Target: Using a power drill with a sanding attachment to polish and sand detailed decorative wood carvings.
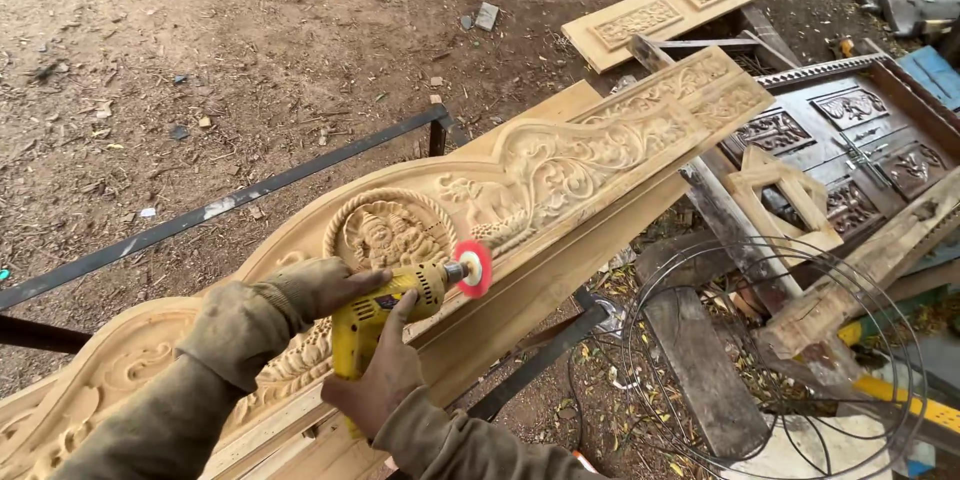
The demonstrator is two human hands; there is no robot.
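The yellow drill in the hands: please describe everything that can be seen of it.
The yellow drill is a corded-looking handheld power tool with a yellow plastic body and a metal chuck. A round red-pink brush wheel sits on its tip, pressed against the carved wooden panel and blurred. The drill lies nearly level, pointing right. The right hand grips its handle from below; the left hand rests on its rear top. No cable is clearly visible.

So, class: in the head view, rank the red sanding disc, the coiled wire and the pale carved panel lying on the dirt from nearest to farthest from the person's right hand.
From the right hand:
1. Red sanding disc, on the yellow drill's tip, just up-right.
2. Coiled wire, far right, over scrap boards.
3. Pale carved panel, top of view, on the dirt.
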